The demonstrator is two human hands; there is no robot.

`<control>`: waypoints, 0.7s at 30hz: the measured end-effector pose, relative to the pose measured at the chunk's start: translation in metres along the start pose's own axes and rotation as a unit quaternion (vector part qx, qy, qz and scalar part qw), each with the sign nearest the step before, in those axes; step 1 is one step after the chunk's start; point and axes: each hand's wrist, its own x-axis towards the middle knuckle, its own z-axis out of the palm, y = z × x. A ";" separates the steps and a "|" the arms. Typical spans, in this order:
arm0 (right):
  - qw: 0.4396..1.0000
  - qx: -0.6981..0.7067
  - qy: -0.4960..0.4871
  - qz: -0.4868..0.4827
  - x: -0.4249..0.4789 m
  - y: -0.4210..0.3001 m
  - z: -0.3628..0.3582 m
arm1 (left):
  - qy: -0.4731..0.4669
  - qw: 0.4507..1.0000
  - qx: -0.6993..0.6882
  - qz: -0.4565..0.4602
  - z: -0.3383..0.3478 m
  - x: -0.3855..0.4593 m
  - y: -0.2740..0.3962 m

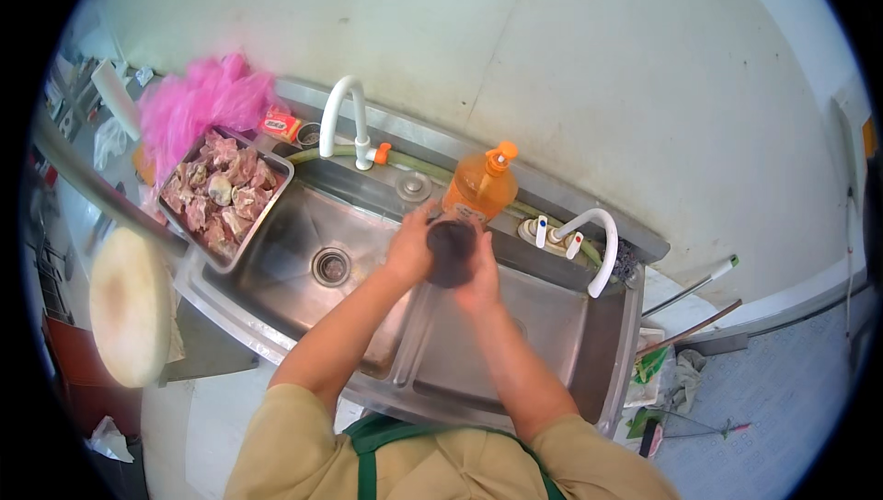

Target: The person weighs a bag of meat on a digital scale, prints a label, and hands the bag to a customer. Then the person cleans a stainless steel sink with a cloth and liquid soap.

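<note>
Both my hands hold a dark round object (pixel 452 254), blurred, whose kind I cannot tell, over the divider of a double steel sink (pixel 407 341). My left hand (pixel 412 245) grips its left side, and my right hand (pixel 483 272) is at its right and lower side. Just beyond the fingers stands an orange pump bottle of liquid (pixel 479 186) on the sink's back ledge. The left basin shows a drain strainer (pixel 332 267).
A metal tray of raw meat pieces (pixel 224 189) rests at the sink's left end, beside pink plastic bags (pixel 207 93). White faucets (pixel 345 113) (pixel 603 251) rise at the back. A round cutting board (pixel 131 307) stands at the left.
</note>
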 end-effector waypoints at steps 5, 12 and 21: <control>0.999 0.026 -0.039 0.008 -0.005 0.005 0.003 | -0.080 0.995 -0.022 0.046 0.028 -0.015 0.002; 0.997 -0.004 0.075 -0.011 -0.014 0.025 0.004 | 0.163 0.959 -0.224 -0.053 0.032 -0.020 0.023; 0.988 -0.110 0.069 0.088 -0.034 0.022 -0.002 | 0.253 0.947 -0.171 -0.102 0.037 -0.021 0.015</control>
